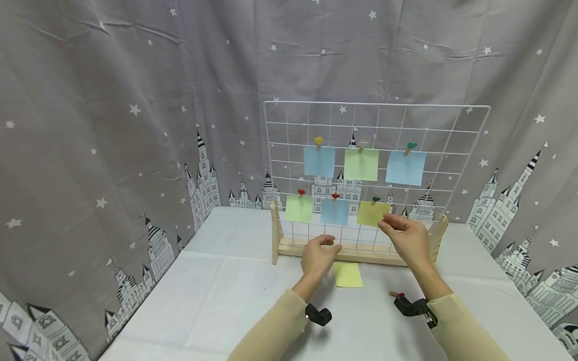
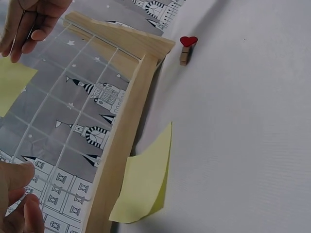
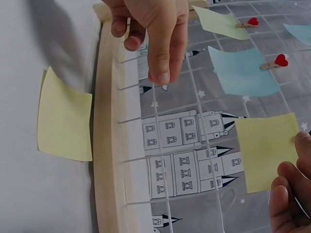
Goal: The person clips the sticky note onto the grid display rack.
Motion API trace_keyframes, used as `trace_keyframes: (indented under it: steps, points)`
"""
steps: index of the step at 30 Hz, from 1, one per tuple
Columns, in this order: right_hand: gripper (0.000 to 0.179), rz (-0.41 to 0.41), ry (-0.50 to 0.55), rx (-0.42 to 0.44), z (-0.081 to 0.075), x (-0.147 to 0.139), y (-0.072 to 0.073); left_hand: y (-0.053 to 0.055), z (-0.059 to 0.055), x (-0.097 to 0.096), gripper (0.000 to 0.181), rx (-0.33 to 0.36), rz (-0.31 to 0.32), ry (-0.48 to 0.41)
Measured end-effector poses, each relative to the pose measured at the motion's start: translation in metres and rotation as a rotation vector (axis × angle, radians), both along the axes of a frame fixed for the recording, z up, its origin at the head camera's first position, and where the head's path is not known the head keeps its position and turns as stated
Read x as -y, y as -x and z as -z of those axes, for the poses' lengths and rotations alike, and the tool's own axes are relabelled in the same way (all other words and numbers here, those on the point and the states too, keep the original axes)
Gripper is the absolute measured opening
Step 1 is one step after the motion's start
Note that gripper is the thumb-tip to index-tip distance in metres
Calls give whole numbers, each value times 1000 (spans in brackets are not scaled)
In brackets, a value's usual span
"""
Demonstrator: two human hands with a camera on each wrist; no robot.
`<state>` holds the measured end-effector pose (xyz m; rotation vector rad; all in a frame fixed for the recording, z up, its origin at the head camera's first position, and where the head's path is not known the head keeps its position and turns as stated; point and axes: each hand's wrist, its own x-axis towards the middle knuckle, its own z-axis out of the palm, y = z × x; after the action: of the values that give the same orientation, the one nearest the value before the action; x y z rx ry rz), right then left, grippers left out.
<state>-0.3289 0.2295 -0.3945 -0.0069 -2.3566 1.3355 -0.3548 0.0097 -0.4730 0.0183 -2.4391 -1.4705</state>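
Note:
My right hand (image 1: pixel 408 240) is at the lower right corner of a yellow sticky note (image 1: pixel 371 214), thumb and forefinger pinching its edge. A dark green heart clothespin (image 1: pixel 376 199) fixes that note to the lower row of the white wire grid (image 1: pixel 311 113). In front of the grid hovers my left hand (image 1: pixel 317 256), thumb and forefinger apart with nothing between them. Below it on the table lies a yellow sticky note pad (image 1: pixel 348 275), its sheets curling up in the left wrist view. A red heart clothespin (image 2: pixel 187 49) lies on the table, below my right wrist.
The grid stands in a wooden base (image 1: pixel 293 248) on a white-covered table (image 1: pixel 194 301). Beside the yellow note hang a blue note (image 1: pixel 334 212) and a green note (image 1: pixel 298 209). Three more notes hang in the row above. A grey patterned curtain (image 1: pixel 135 100) is behind.

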Motion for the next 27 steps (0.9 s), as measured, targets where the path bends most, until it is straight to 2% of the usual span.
trace_keyframes:
  steps: [8, 16, 27]
  points:
    - [43, -4, 19, 23, 6, 0, -2, -1, 10, 3, 27, 14, -2, 3]
    - [45, 3, 42, 85, 18, 1, -6, -3, 18, 6, 28, 56, 2, -10]
    - [46, 0, 25, 111, 34, -1, -8, -3, 33, 9, 29, 40, -2, 17]
